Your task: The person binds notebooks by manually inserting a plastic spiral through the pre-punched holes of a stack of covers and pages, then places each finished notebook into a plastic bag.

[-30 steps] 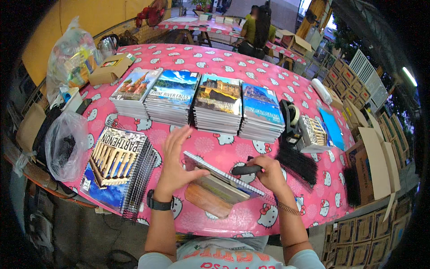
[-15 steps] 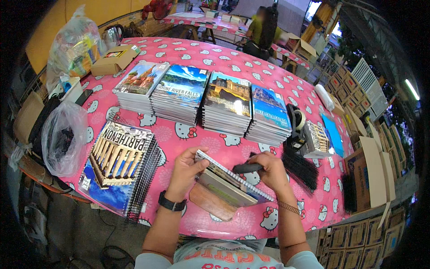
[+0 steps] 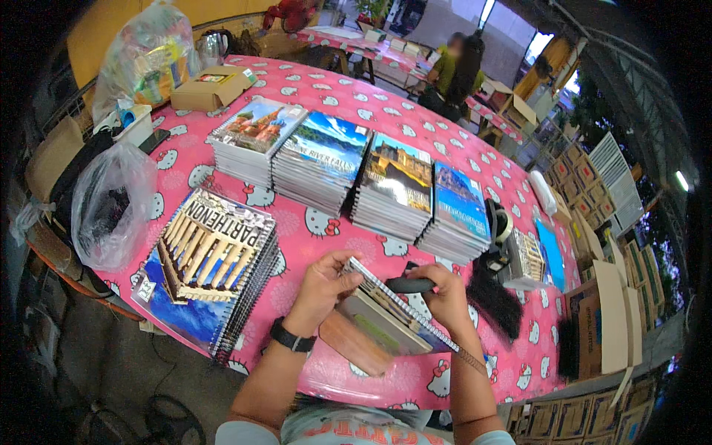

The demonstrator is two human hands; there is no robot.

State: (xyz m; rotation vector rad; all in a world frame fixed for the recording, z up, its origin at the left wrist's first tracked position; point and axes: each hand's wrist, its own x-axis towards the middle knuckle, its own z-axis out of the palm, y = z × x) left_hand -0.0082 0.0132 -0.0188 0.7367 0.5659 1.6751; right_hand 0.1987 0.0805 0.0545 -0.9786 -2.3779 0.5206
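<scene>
My left hand (image 3: pixel 321 285) grips the near end of a spiral-bound notebook (image 3: pixel 386 319), holding it tilted on edge above a brown wooden board (image 3: pixel 348 345) on the pink table (image 3: pixel 311 230). At the notebook's far side, my right hand (image 3: pixel 445 297) is closed around the dark handle of a black brush (image 3: pixel 489 297), whose bristles lie on the table to the right. A stack of spiral notebooks with a temple cover (image 3: pixel 211 259) lies just left of my left hand.
A row of notebook stacks (image 3: pixel 356 174) with landscape covers lies across the table's middle. A tape dispenser (image 3: pixel 500 222) and small packs sit at right, plastic bags (image 3: pixel 111 204) and a cardboard box (image 3: pixel 211 87) at left. Cartons line the right side. A person sits at a far table.
My left hand has come off the table and taken hold of the notebook's end, tipping it up on edge. My right hand has kept hold of the brush.
</scene>
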